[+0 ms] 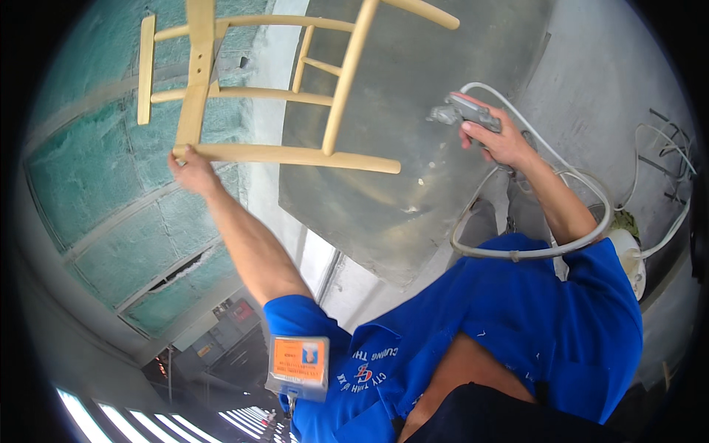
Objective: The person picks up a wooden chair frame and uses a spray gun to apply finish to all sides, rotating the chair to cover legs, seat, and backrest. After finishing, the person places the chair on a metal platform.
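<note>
A pale wooden chair frame (273, 153), with slightly curved rails and thin crosspieces, hangs or is held up at the upper left; its top runs out of view. My left hand (193, 171) grips a corner of it, where a flat upright meets the lowest long rail. To the right of the frame, my right hand (508, 140) is wrapped round a grey spray gun (476, 112). Its nozzle faces left toward the frame, with a gap between them. From the gun a pale hose (607, 210) loops around my right forearm.
Greenish filter-like panels (103, 159) line the left side. Behind the frame stands a stained dark grey sheet (369, 214). At the right are a whitish container (628, 258) and dark hooks with a white cable (668, 148). Grey boxes (221, 332) stand lower left.
</note>
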`<state>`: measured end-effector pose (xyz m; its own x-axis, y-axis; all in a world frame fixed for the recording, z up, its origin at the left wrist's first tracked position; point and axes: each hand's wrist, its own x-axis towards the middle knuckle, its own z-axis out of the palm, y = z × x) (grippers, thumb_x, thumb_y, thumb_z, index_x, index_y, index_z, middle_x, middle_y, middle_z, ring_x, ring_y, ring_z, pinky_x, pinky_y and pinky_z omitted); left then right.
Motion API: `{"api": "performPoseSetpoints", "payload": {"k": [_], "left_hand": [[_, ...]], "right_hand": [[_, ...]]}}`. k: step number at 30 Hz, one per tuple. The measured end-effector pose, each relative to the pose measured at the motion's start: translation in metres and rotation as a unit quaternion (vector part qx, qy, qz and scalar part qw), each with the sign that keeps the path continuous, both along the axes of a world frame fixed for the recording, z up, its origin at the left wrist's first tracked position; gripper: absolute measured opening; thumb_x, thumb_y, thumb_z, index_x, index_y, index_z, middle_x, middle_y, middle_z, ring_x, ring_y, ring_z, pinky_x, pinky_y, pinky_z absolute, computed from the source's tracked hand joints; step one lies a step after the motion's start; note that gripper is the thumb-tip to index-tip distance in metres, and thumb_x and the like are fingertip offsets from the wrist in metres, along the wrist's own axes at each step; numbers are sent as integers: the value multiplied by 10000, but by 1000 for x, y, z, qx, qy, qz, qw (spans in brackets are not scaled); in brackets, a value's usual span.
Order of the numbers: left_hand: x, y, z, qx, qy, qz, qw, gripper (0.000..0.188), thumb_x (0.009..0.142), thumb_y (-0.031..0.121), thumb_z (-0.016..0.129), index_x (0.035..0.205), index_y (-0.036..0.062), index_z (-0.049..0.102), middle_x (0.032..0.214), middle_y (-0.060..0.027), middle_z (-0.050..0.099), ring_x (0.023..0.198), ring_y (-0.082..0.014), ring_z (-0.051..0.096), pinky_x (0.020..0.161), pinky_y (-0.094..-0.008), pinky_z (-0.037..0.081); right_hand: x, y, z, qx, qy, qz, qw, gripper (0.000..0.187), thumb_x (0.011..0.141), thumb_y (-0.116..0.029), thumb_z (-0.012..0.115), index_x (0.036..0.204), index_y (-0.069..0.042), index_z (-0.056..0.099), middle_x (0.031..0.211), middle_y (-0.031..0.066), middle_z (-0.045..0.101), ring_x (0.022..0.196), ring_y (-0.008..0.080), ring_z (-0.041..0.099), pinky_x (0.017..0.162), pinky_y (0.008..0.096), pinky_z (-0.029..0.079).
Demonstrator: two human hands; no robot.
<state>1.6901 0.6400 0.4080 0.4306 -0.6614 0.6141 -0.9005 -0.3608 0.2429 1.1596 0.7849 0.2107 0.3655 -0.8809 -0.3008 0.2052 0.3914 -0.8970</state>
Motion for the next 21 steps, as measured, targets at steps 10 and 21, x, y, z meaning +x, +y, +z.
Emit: {"api": "performPoseSetpoints", "payload": {"k": [10,21], "left_hand": [[73,-60,46,67,126,-14,990,620,974,267,742,1509,59,508,1293,-154,666,1126,-238,664,958,-370,533],[89,-67,60,129,79,19,988,621,998,369,700,1532,124,499,1208,-116,693,1150,-237,627,1062,-448,446]], "right_hand": [[148,-132,-127,128,-213,-145,958,306,997,-344,618,1138,-74,645,891,9,665,807,108,629,524,284,422],[169,-115,-192,231,-129,-121,957,304,982,-298,614,1180,-69,642,845,28,665,760,99,665,493,269,427]]}}
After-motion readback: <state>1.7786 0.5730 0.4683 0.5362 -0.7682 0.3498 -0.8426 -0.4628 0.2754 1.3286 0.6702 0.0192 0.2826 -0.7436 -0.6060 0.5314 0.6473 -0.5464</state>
